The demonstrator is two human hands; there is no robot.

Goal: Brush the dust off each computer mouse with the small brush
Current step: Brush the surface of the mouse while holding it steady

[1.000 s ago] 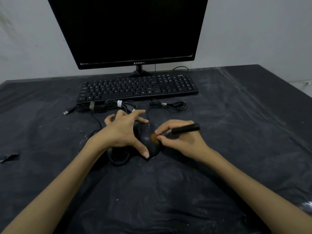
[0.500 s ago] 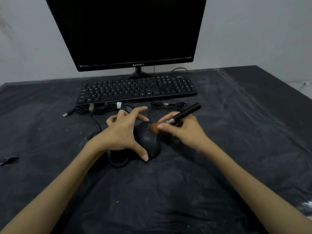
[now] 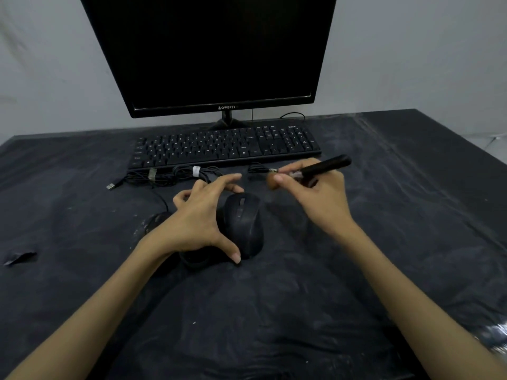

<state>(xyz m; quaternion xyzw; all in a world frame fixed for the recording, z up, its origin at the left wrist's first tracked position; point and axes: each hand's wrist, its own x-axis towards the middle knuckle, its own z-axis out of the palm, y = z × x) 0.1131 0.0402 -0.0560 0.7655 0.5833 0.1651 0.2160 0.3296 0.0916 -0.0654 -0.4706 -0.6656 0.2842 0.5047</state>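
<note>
Dusty black plastic sheet covers the whole desk, grey wall behind. Far centre: dark-screened black monitor, black full-size keyboard in front of it, bundled black USB cables just near of the keyboard.

Black ergonomic computer mouse with a scroll wheel sits centre, on the sheet. Left hand braces it: thumb against the near-left edge, index finger arched over toward the far end, palm on the left flank. A second rounded black item, probably another mouse, peeks out under that wrist; mostly hidden, can't confirm.

Right hand pinches the small black-handled brush with a brown bristle tuft near the ferrule, pen style. Tuft hangs in the air to the far right of the mouse, clear of it.

Step in hand, my read: top shell of this mouse, between strokes.

To do it well:
- Land the tuft at the wheel end and stroke toward the near end or off the right side, away from the left hand.
- Light pressure, let the bristle tips work.
- Work the wheel slot and button seams, likely dust traps.
- Keep the left-hand brace on, or the mouse will skate on the plastic.
- Left flank sits under the palm; shift the grip to reach it.
</note>
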